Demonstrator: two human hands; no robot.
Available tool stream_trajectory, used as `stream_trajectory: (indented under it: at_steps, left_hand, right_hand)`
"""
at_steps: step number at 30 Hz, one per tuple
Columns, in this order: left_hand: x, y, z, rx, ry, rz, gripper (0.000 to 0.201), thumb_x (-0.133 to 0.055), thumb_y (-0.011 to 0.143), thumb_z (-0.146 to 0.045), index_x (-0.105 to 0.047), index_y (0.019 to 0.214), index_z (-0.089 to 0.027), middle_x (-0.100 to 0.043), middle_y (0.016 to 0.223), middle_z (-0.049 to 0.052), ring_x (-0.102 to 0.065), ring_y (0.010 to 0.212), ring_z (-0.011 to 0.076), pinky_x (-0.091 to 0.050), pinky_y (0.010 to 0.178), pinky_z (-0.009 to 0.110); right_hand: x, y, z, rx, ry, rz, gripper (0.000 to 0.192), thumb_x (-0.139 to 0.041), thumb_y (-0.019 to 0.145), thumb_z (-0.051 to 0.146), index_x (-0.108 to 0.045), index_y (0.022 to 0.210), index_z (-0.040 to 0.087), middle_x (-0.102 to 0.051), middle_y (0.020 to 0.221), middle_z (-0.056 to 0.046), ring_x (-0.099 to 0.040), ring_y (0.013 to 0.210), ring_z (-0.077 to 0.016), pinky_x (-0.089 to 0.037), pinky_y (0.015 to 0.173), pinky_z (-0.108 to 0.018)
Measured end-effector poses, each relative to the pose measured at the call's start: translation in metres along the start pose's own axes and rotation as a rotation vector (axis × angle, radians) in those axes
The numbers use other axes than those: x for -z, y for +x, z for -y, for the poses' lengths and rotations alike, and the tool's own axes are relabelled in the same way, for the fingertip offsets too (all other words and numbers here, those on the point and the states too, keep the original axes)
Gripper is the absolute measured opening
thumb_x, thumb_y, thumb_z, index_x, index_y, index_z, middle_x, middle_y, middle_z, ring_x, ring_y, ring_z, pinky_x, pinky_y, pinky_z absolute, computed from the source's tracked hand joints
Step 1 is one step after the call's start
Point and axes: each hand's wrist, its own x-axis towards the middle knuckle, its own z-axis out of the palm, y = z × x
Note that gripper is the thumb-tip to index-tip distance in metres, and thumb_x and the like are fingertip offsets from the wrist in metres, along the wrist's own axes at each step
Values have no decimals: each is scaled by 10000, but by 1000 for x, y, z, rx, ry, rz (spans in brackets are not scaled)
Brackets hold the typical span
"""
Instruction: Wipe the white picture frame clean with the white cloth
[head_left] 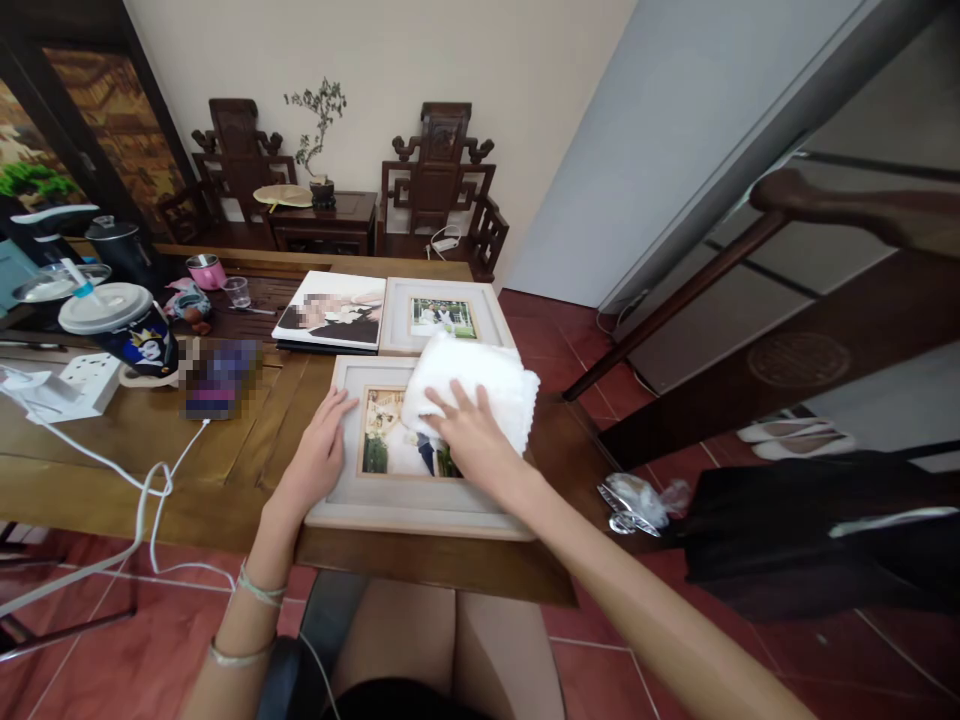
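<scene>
A picture frame (442, 508) with a pale wooden border lies flat near the table's front edge, a wedding photo inside it. Along its left side rests my left hand (326, 440), fingers stretched out on the border. My right hand (469, 435) lies spread on a folded white cloth (480, 370), pressing it against the frame's upper right. The cloth hides part of the photo and laps over the lower edge of a second framed photo (442, 318) just behind. To that one's left lies a photo album or panel (334, 308), its picture partly pixelated.
On the wooden table (277, 440) at left stand a lidded cup (127, 325), a blurred phone (219, 378) with a white cable, a power strip (86, 385) and a pink mug (206, 272). A wooden chair (720, 350) with a plastic bag (637, 503) is at right.
</scene>
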Motion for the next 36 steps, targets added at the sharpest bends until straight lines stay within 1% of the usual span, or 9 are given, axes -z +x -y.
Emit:
stream_trajectory:
  at_steps: [4, 9, 13, 16, 18, 23, 30, 33, 36]
  left_hand:
    - [-3, 0, 1, -13, -2, -24, 422, -294, 914, -119, -491, 1286, -149, -426, 1442, 150, -264, 1421, 221, -255, 1150, 494]
    - [-1, -1, -1, -15, 11, 7, 442, -300, 897, -105, -487, 1292, -165, -393, 1467, 136, -239, 1431, 223, -247, 1152, 498]
    - [0, 0, 0, -14, -8, 4, 434, -310, 895, -117, -487, 1290, -147, -383, 1471, 150, -244, 1429, 227, -243, 1155, 485]
    - [0, 0, 0, 3, -16, -6, 460, -316, 894, -129, -433, 1339, -125, -379, 1473, 160, -262, 1422, 220, -228, 1165, 458]
    - [1, 0, -2, 26, -12, -12, 493, -322, 898, -144, -364, 1388, -110, -365, 1482, 170, -278, 1416, 220, -225, 1167, 450]
    - [2, 1, -3, 70, -10, -20, 539, -340, 902, -172, -288, 1432, -92, -353, 1487, 190, -308, 1402, 241, -250, 1156, 458]
    - [-4, -1, 2, 41, -22, -36, 523, -323, 911, -170, -306, 1433, -135, -346, 1497, 165, -283, 1413, 233, -225, 1163, 468]
    - [-4, 0, 1, 34, -22, -33, 483, -311, 939, -211, -335, 1419, -160, -368, 1487, 150, -280, 1414, 227, -221, 1164, 471]
    - [-1, 1, -2, 10, -40, -33, 472, -294, 967, -261, -311, 1431, -182, -357, 1495, 143, -288, 1411, 223, -228, 1161, 467]
  right_hand:
    - [19, -44, 18, 160, 156, 178, 716, -414, 651, -88, -561, 1296, 186, -356, 1504, -106, -249, 1383, -384, -254, 1064, -622]
    - [49, -81, 7, 250, 423, 303, 776, -379, 718, -61, -433, 1392, 320, -558, 1329, -59, -502, 1232, -234, -441, 963, -352]
    - [60, -49, -5, 84, 336, 29, 768, -371, 783, -35, -290, 1463, 310, -570, 1295, -87, -584, 1104, -251, -480, 881, -353]
    - [52, -4, -6, 63, 138, -253, 779, -303, 722, -130, -391, 1411, 221, -364, 1496, -102, -374, 1330, -297, -346, 1045, -489]
    - [38, 21, -5, 87, 29, -298, 760, -316, 720, -146, -434, 1381, 211, -235, 1559, -67, -171, 1419, -332, -224, 1094, -586]
    - [10, 35, 9, 169, 8, -37, 701, -429, 751, -121, -500, 1341, 253, -277, 1543, -67, -138, 1410, -407, -226, 1038, -690]
    - [41, -41, 37, 302, 273, 272, 781, -378, 645, -136, -562, 1280, 280, -372, 1501, -37, -282, 1364, -408, -333, 994, -649]
    - [52, -61, 33, 397, 411, 293, 739, -359, 659, -112, -594, 1231, 292, -534, 1376, -23, -431, 1296, -315, -412, 992, -495]
    - [56, -47, 26, 301, 416, 171, 744, -358, 687, -98, -529, 1306, 278, -592, 1295, -51, -458, 1277, -268, -424, 986, -412]
